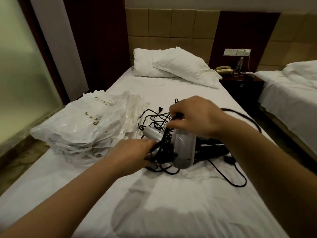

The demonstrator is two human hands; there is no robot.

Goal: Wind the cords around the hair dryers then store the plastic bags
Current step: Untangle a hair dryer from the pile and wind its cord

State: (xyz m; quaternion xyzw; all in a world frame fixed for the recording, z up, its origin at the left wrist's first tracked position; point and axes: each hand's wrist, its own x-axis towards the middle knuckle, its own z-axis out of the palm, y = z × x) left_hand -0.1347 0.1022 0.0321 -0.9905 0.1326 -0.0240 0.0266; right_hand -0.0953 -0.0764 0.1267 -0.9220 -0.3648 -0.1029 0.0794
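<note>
White-sheeted bed (171, 194): winding barely begun.
Right hand (193, 115) pinches black tangled cords (154, 117); left hand (132, 153) grips some beside the silver hair dryer (183, 148); translucent plastic bags (77, 124) left of it, unstored.

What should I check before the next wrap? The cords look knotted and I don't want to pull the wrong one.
1. Silver hair dryer steadied: ok, left hand rests at its handle.
2. Cord gripped: ok, right hand pinches a black cord.
3. Held cord belongs to this dryer: cannot tell.
4. Cords free of tangle: not ok, loops cross on the bed.
5. Plugs clear: ok, one plug lies loose.
6. Plastic bags out of the way: ok, piled left.
</note>
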